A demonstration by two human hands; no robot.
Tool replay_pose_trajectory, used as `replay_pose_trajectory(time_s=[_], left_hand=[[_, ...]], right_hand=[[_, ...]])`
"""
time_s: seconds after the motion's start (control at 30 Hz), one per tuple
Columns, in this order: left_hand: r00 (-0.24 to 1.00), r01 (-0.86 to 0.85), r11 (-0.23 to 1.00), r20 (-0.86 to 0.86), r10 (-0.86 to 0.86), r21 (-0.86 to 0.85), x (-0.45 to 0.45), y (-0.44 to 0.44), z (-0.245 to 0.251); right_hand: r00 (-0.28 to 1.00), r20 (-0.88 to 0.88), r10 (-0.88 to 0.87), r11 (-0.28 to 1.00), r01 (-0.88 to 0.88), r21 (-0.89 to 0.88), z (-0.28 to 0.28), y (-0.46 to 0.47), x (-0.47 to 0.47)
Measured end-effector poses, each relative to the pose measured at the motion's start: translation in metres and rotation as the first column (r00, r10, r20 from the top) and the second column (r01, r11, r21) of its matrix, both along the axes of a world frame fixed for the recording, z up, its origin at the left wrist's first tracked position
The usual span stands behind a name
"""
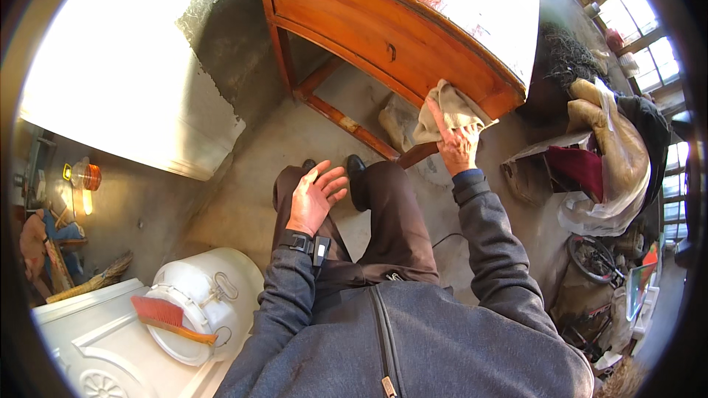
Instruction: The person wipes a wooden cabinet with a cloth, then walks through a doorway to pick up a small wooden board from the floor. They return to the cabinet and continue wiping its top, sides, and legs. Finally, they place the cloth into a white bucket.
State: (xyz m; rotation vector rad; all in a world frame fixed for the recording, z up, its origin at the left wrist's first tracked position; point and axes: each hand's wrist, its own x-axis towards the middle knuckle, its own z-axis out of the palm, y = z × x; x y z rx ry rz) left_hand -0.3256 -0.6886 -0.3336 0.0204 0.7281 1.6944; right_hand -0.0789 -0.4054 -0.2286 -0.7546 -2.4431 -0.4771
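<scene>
My right hand (458, 145) presses a folded beige cloth (454, 106) against the lower right of a wooden table's front, its index finger stretched along the fabric. The orange-brown table (354, 27) has a drawer front with a small dark metal pull (391, 52) and a worn, glare-lit top. Below, its wooden legs and stretcher (348, 124) show. My left hand (316, 199) hangs over my lap, palm turned up and fingers apart, holding nothing. It is away from the table.
At lower left, a red-bristled brush (171, 318) lies on a white lidded container (235, 276) beside a white carved panel (105, 337). A straw broom (94, 282) is further left. On the right stand an open box with dark red cloth (575, 168) and a plastic-wrapped bundle (625, 160).
</scene>
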Motion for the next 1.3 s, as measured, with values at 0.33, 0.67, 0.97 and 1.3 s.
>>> replay_pose_trajectory(time_s=[0.33, 0.67, 0.97, 1.3], left_hand=[[0.996, 0.004, 1.0, 0.086, -0.006, 0.025, -0.007, 0.001, -0.003], [0.978, -0.021, 0.975, 0.208, -0.026, 0.223, -0.023, -0.003, -0.006], [0.965, -0.026, 0.976, 0.26, -0.032, 0.218, -0.029, -0.013, -0.006], [0.961, -0.053, 0.95, 0.274, -0.036, 0.308, -0.038, -0.019, -0.009]], right_hand=[[0.976, -0.053, 0.21, 0.959, -0.195, 0.204, 0.027, 0.053, -0.173], [0.883, 0.017, 0.469, 0.883, -0.469, 0.001, -0.003, 0.098, -0.327], [0.82, 0.569, 0.069, 0.961, 0.097, -0.257, -0.018, 0.056, -0.186], [0.919, 0.376, 0.119, 0.989, -0.077, -0.124, -0.001, 0.09, -0.308]])
